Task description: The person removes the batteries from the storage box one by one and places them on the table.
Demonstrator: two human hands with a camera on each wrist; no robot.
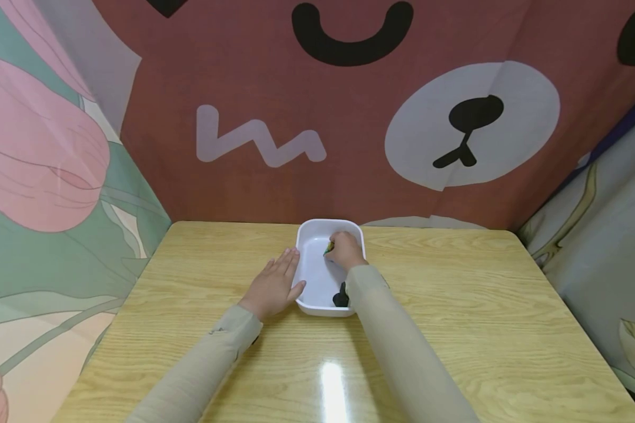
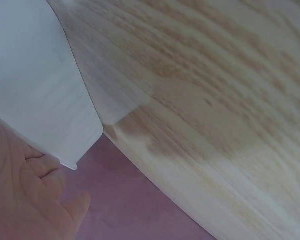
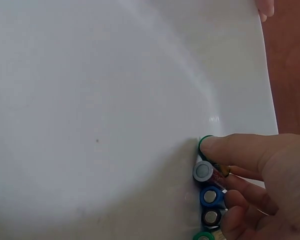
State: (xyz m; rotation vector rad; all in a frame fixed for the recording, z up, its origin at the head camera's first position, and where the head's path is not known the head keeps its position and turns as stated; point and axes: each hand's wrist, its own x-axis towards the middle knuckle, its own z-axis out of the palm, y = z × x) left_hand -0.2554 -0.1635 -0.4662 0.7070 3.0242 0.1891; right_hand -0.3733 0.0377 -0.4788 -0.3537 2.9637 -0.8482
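Note:
A white rectangular tray (image 1: 309, 282) stands at the far side of the table. Inside it, my right hand (image 1: 346, 249) pinches a battery with a green end (image 3: 206, 142), the thumb across its near end. Below that one, several more batteries (image 3: 211, 196) line up along the tray's side, among them a blue-ended one and a grey-ended one, partly covered by my fingers. My left hand (image 1: 275, 285) rests against the tray's left rim with its fingers extended; in the left wrist view the left hand (image 2: 35, 200) lies along the white wall.
A black object (image 1: 341, 297) lies in the tray's near right corner, partly hidden by my right sleeve. Wooden tabletop (image 1: 481, 317) surrounds the tray. Behind the table's back edge hangs a red-brown printed cloth (image 1: 254, 194), with patterned cloths at both sides.

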